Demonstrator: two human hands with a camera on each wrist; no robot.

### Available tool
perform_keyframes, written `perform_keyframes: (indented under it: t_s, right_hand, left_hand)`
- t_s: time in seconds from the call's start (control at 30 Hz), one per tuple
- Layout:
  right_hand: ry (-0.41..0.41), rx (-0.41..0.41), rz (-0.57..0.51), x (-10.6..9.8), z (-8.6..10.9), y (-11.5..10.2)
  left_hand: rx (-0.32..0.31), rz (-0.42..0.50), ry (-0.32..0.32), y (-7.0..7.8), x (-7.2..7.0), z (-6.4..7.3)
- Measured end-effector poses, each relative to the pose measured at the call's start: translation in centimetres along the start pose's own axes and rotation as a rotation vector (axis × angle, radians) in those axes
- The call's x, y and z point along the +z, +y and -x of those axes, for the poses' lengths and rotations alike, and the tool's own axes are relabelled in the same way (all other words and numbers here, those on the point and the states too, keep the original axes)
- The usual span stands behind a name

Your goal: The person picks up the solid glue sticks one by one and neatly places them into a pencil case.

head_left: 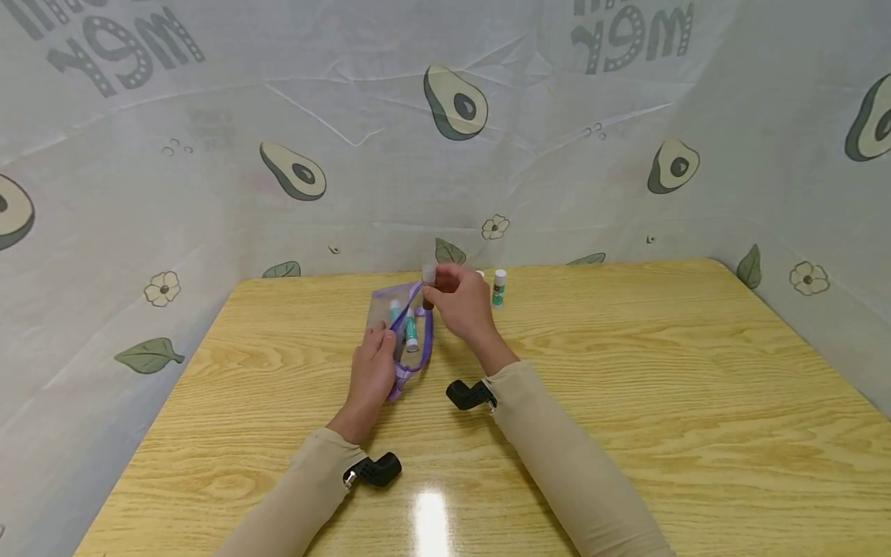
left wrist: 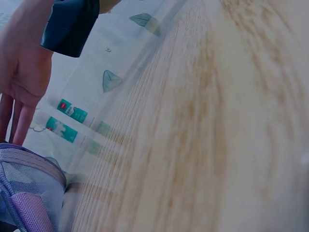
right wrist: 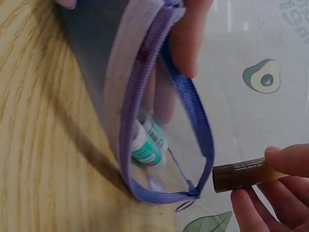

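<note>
My left hand [head_left: 373, 371] grips the side of a see-through mesh zip pouch [right wrist: 124, 116] with purple trim, whose mouth gapes open. Inside lie two glue sticks [right wrist: 147, 151] with white ends and teal labels. Between thumb and fingers, my right hand [head_left: 462, 302] pinches a small brown tube [right wrist: 239, 175] with a frosted cap [head_left: 428, 272]. The tube's brown end points at the pouch's mouth, close outside its purple rim in the right wrist view. In the left wrist view, the right hand's fingers overlap the pouch's trim and the tube is hidden.
Another glue stick [head_left: 499, 288] stands upright on the wooden table [head_left: 626, 387], right of my right hand. A second standing one [left wrist: 62, 129] is mostly hidden behind that hand in the head view. A printed cloth [head_left: 390, 178] hangs along the table's back edge.
</note>
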State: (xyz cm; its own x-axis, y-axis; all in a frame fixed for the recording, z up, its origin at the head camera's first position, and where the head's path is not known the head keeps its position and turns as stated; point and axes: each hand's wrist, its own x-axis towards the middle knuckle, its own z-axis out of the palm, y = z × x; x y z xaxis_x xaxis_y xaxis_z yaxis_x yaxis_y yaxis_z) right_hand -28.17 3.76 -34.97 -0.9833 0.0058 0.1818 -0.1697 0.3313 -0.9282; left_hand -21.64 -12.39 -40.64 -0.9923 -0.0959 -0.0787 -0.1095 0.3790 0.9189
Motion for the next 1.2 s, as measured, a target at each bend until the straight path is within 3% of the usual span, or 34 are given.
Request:
perform_keyframes:
  t_s: [0.73,1.2]
  right_hand:
    - [-0.117,0.016,0.156,1.2,0.7,2.3]
    - [-0.135,0.042,0.15,1.4,1.2,2.6]
  left_hand:
    - [-0.021,0.027,0.008,-0.1,0.3,0.6]
    - [-0.016,0.035,0.021,0.1,0.4,1.1]
